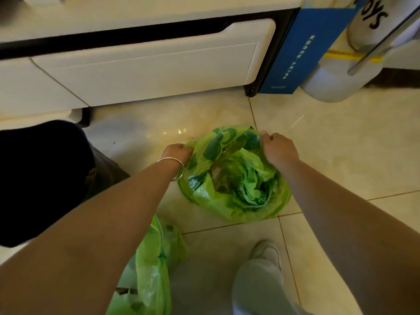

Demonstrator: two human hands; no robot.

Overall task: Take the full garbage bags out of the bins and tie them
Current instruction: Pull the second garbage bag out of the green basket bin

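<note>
A full green garbage bag [236, 192] sits on the tiled floor, its mouth open and crumpled green plastic and packaging showing inside. My left hand [176, 153], with a silver bangle on the wrist, grips the bag's left edge. My right hand [278, 148] grips the right edge at the far side. A second green bag [147, 276] lies on the floor nearer me, partly hidden under my left forearm.
A white drawer cabinet [147, 64] stands at the back, with a blue box [302, 53] and a pale cylinder [341, 80] at its right. A dark shape [38, 178] fills the left. My leg and shoe [266, 253] stand at the lower middle.
</note>
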